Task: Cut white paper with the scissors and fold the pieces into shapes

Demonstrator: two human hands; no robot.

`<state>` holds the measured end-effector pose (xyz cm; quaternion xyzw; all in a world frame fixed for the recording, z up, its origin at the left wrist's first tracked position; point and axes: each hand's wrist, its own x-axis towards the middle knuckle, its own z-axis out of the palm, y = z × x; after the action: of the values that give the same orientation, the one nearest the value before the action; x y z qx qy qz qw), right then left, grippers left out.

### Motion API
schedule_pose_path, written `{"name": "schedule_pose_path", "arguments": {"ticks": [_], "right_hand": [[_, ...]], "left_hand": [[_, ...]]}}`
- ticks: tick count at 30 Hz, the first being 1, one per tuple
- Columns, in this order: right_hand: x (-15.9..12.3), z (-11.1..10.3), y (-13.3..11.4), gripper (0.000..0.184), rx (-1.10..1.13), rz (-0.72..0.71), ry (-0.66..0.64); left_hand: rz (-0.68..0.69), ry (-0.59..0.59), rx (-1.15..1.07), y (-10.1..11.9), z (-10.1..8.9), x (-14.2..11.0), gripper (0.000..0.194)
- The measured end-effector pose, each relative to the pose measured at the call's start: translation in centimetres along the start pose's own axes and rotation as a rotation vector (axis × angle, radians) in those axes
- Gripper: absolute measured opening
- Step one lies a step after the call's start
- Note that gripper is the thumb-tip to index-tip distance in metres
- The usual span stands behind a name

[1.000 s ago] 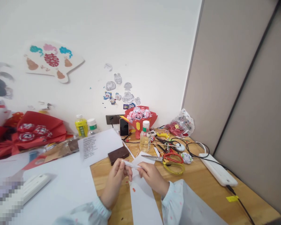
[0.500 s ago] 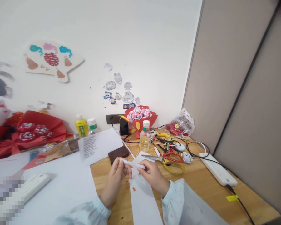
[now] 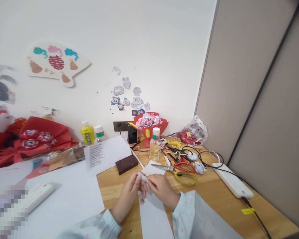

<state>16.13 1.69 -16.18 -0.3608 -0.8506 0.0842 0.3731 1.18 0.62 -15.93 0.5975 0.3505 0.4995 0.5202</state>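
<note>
My left hand (image 3: 129, 194) and my right hand (image 3: 160, 188) meet at the near middle of the wooden desk (image 3: 214, 196). Both pinch a small folded strip of white paper (image 3: 143, 176) between fingertips, and the fingers cover most of it. Under the hands lies a long white paper strip (image 3: 153, 219) with a small red fleck on it. Just beyond the hands lies a white paper scrap (image 3: 153, 169), with a dark brown box (image 3: 126, 164) to its left.
Red and yellow scissors (image 3: 181, 171), a small bottle (image 3: 154, 146), a phone (image 3: 132, 134), a red paper bouquet (image 3: 149, 123) and tangled cables lie behind. A white power strip (image 3: 233, 182) sits right. White sheets (image 3: 64, 196) and red bouquets (image 3: 35, 139) fill the left.
The hands have drawn closer together and lower toward the desk. The folded paper, earlier held out as a long strip between them, now shows only as a short piece at the fingertips.
</note>
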Motion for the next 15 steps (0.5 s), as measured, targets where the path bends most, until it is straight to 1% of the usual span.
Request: {"name": "schedule_pose_path", "arguments": {"ticks": [3, 6, 10, 13, 15], "right_hand": [[0.1, 0.0, -0.1, 0.028, 0.045, 0.006, 0.007], [0.1, -0.1, -0.3, 0.027, 0.069, 0.004, 0.002], [0.2, -0.1, -0.1, 0.022, 0.099, 0.025, -0.019], [0.3, -0.1, 0.2, 0.019, 0.129, 0.038, -0.015], [0.3, -0.1, 0.2, 0.021, 0.151, 0.046, 0.004]], "left_hand": [[-0.01, -0.035, 0.012, -0.4, -0.1, 0.1, 0.036], [0.014, -0.04, 0.093, -0.3, -0.3, 0.1, 0.031], [0.05, 0.037, 0.178, 0.9, -0.4, -0.1, 0.033], [0.082, 0.095, 0.202, 1.7, -0.5, -0.2, 0.033], [0.08, 0.09, 0.175, 1.7, -0.5, -0.1, 0.033]]}}
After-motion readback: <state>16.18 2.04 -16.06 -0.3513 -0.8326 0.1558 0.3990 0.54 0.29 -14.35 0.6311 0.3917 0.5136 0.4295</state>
